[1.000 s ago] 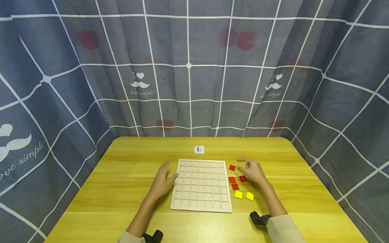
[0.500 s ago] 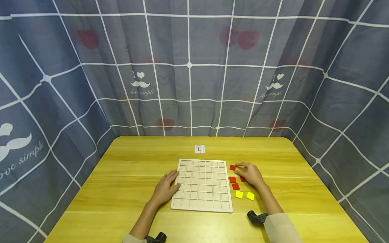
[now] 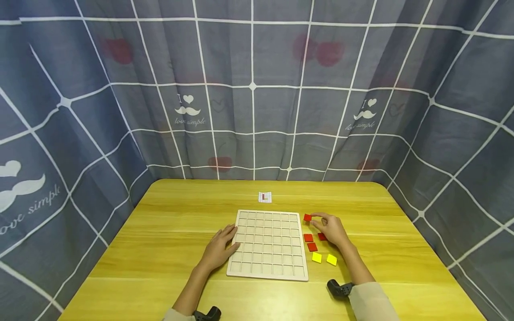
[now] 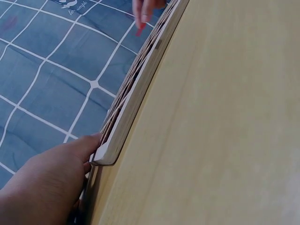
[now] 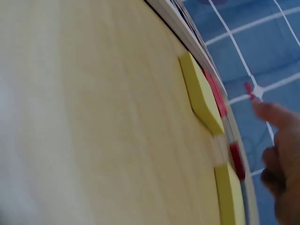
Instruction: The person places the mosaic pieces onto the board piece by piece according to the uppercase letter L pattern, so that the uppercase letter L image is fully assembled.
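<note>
My right hand [image 3: 331,228] pinches a small red square tile [image 3: 307,217] between thumb and finger, beside the far right corner of a pale gridded board [image 3: 269,244]. In the right wrist view, this red tile [image 5: 248,89] is raised at the fingertips of the right hand [image 5: 287,154]. My left hand [image 3: 218,248] rests along the board's left edge, its thumb and fingers reaching over the rim. From the left wrist view, the left thumb [image 4: 86,144] touches the board's corner [image 4: 105,154]. The board's square cells hold no tiles.
Right of the board lie red tiles [image 3: 308,237], one partly behind the right hand, and two yellow tiles [image 3: 317,257]. A small printed grid card [image 3: 265,197] lies beyond the board on the wooden table [image 3: 180,205]. A grey checked curtain [image 3: 225,107] surrounds the table.
The right hand has closed in on the far red tile, pinched it and lifted it slightly. The left hand has settled onto the board's left edge.
</note>
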`<state>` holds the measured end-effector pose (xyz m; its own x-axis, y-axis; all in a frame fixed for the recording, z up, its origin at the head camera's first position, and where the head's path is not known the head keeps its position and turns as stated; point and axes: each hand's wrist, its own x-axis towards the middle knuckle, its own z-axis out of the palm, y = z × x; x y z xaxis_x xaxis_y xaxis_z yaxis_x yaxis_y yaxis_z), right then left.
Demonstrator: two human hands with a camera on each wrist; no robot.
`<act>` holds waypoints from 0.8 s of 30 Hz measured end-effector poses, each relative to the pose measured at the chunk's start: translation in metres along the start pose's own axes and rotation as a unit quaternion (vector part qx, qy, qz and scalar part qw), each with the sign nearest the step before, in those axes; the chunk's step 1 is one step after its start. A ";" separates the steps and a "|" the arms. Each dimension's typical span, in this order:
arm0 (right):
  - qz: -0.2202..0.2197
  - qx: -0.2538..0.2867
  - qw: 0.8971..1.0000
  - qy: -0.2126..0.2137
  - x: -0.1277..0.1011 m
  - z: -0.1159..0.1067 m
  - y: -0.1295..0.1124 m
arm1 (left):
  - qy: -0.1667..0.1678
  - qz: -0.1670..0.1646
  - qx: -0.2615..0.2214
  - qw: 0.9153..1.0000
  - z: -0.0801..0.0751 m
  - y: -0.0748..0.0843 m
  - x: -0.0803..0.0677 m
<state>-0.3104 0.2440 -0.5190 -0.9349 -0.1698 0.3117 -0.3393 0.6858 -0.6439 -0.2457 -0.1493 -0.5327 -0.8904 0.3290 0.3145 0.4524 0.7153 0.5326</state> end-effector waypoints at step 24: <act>-0.101 0.066 0.991 -0.059 0.034 0.097 -0.085 | 0.005 -0.020 -0.018 1.000 0.000 0.000 -0.001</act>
<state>-0.3238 0.1112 -0.5219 -0.8492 -0.3814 0.3653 -0.5248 0.5323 -0.6642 -0.2450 -0.1489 -0.5330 -0.9073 0.2939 0.3006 0.4182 0.7045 0.5734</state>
